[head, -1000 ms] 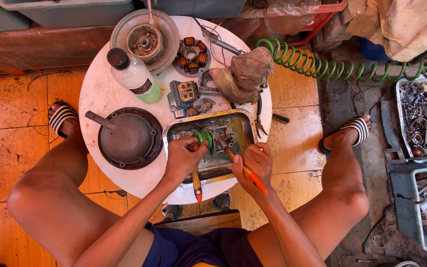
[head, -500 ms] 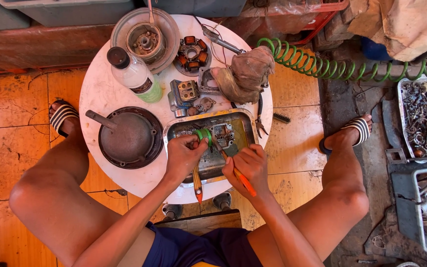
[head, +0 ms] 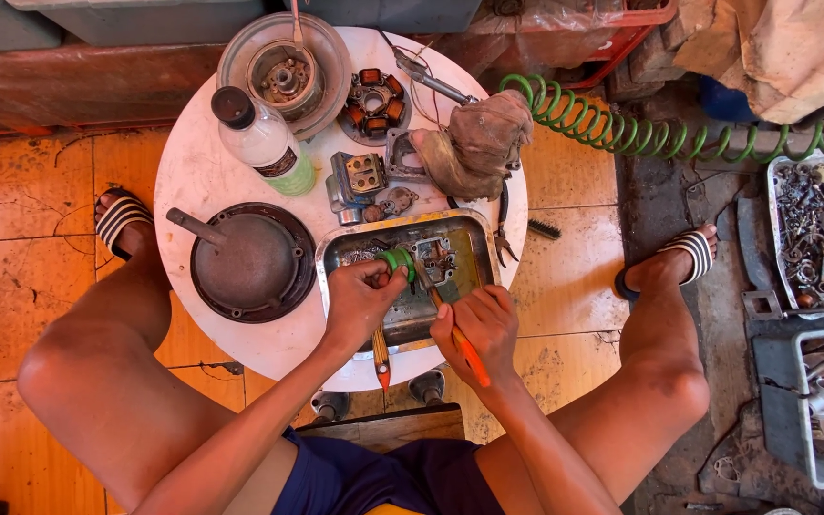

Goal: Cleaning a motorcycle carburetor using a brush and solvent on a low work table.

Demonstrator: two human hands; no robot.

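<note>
Hands worked over a shallow metal tray (head: 474, 238) at the near edge of the round white worktop (head: 193, 172). The left hand (head: 360, 300) was closed around a green ring-shaped part (head: 397, 261) held above the tray. The right hand (head: 481, 329) was wrapped tight around an orange-handled screwdriver (head: 469, 355), its shaft angled up toward the green part. Another orange-handled tool (head: 381, 355) lay under the left hand. Left of the tray sat a dark round cover (head: 245, 262); beyond it lay a clear plastic bottle (head: 264, 143) and a crumpled rag (head: 479, 143).
</note>
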